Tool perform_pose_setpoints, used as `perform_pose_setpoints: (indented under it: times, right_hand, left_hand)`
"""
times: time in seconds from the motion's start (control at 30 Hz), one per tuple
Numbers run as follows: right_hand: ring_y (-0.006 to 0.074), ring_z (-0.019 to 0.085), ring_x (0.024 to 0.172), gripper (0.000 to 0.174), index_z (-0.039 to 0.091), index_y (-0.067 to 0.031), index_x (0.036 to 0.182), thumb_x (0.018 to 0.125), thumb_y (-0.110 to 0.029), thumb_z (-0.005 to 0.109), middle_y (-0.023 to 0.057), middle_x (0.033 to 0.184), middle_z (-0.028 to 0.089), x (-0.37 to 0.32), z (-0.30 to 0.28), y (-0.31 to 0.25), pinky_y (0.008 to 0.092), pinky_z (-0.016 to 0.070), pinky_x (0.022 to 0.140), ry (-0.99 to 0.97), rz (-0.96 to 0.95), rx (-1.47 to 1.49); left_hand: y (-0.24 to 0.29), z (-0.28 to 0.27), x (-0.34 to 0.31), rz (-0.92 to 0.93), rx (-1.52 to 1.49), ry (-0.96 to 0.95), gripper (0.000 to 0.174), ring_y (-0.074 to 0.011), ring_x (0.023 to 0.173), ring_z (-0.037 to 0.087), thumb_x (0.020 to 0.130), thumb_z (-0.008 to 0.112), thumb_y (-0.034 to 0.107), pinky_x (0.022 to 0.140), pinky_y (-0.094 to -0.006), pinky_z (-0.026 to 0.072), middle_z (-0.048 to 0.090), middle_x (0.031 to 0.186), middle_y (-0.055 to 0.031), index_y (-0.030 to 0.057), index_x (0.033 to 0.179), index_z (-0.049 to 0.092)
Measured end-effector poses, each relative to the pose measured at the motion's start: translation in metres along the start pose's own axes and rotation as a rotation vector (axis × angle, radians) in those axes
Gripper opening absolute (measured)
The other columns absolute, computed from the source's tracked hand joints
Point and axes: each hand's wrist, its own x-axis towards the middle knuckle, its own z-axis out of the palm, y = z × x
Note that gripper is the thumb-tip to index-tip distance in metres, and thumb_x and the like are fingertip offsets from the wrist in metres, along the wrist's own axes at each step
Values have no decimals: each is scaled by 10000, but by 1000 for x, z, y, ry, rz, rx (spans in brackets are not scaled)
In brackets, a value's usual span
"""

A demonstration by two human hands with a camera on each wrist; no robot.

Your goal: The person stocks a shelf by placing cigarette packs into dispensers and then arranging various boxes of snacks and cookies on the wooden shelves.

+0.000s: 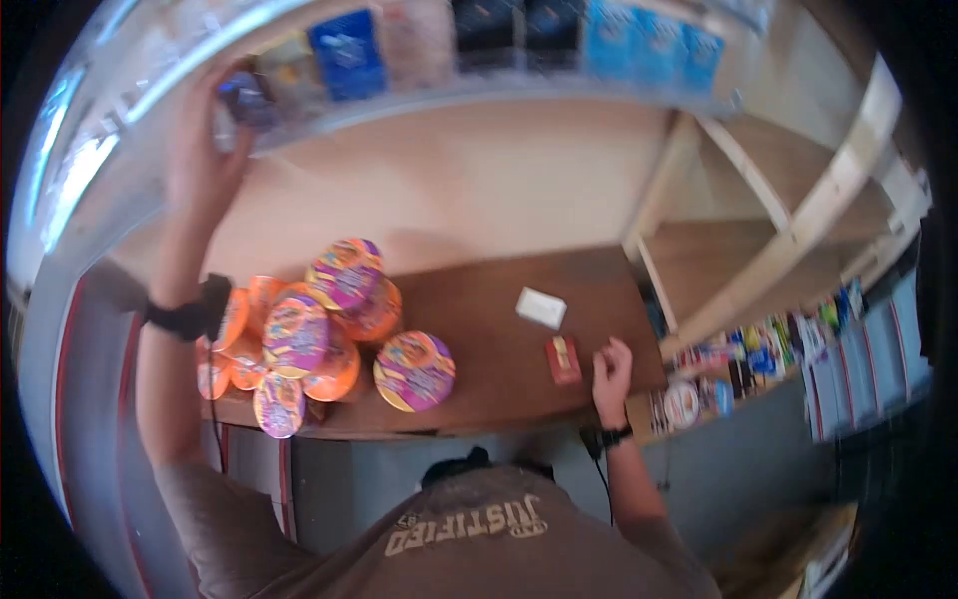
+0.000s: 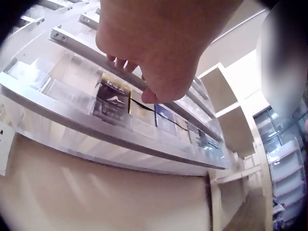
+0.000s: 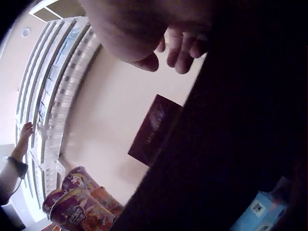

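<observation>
My left hand (image 1: pixel 205 150) is raised to the shelf at the upper left, its thumb and fingers spread around a dark pack (image 1: pixel 247 100) in the head view. In the left wrist view the hand (image 2: pixel 149 53) passes above the shelf's front rail, and that dark pack (image 2: pixel 113 98) stands in the row below. Nothing shows in its grasp. Low at the right, my right hand (image 1: pixel 612 379) hangs loosely curled and holds nothing. Beside it on the brown table (image 1: pixel 479 299) lies a small red box (image 1: pixel 563 359), which looks dark red (image 3: pixel 156 130) in the right wrist view.
Orange and purple tubs (image 1: pixel 297 334) are stacked on the table's left side, with a single tub (image 1: pixel 414 371) beside them. A white card or box (image 1: pixel 541 307) lies farther back. More packs, including a blue one (image 1: pixel 346 55), line the shelf. Wooden framing (image 1: pixel 788 240) stands at the right.
</observation>
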Motion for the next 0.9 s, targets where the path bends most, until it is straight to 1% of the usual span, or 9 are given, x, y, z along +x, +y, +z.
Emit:
perform_pose_setpoints:
  times: [0.07,0.17,0.23,0.37,0.5,0.6,0.67,0.73,0.9]
  right_hand:
    - [112,556,881,381,510,-40,1265,906,-52,640,30,983,576,4,-2,1,257,476,782,-45,51,-41]
    - [177,577,893,388,529,-45,1244,889,-109,674,76,1002,589,11,1,-13,301,487,805,-101,91,-135]
    - [287,564,1012,487,559,-30,1211,828,-267,745,151,1103,581,18,5,-28,387,459,898,-260,-175,-486]
    - [377,470,1171,668,594,-21,1159,715,-487,776,201,1284,496,11,18,-50,458,378,999,-385,-118,-849]
    - [382,522,1089,678,573,-21,1192,709,-442,794,198,1239,531,9,25,-46,462,414,960,-378,-236,-878]
    - [331,586,1048,702,504,-9,1269,721,-314,819,193,1207,571,16,31,-58,423,459,927,-565,-15,-768]
    - [261,621,1045,701,427,-4,1330,767,-190,801,169,1181,602,12,39,-66,365,495,904,-507,136,-148]
    - [192,565,1140,665,377,-7,1375,834,-98,752,127,1232,572,14,46,-95,331,473,952,-589,164,74]
    - [207,526,1193,654,354,-17,1365,841,-61,744,127,1285,513,-12,60,-179,358,445,1010,-657,22,456]
  left_hand:
    - [26,-10,-7,44,-3,-3,580,-333,1343,421,824,603,-7,1128,-422,302,461,1433,-170,49,1382,453]
    - [65,-20,-33,57,-72,-118,525,-353,1327,427,809,593,-13,1105,-452,319,463,1427,-177,41,1321,487]
    - [103,-19,-60,-32,-232,-204,482,-381,1309,436,771,609,-11,1075,-470,345,478,1403,-194,34,1246,538]
    - [158,-16,-96,119,-393,-391,559,-396,1230,496,657,648,-33,1004,-494,423,506,1332,-200,54,1201,553]
    - [186,-16,-112,138,-506,-556,527,-396,1199,510,662,680,-5,981,-496,441,507,1314,-193,55,1171,555]
    - [193,-11,-122,160,-578,-615,500,-383,1176,523,679,710,34,973,-490,449,511,1296,-186,56,1154,558]
    - [197,-8,-124,138,-713,-680,544,-410,1174,521,686,720,36,966,-501,451,509,1297,-211,50,1189,516]
    - [202,-4,-125,108,-748,-693,547,-390,1142,543,736,736,76,950,-473,470,517,1283,-211,31,1224,492]
    - [227,5,-134,-329,-1129,-798,544,-269,1047,614,871,717,151,860,-371,513,554,1222,-180,2,1305,424]
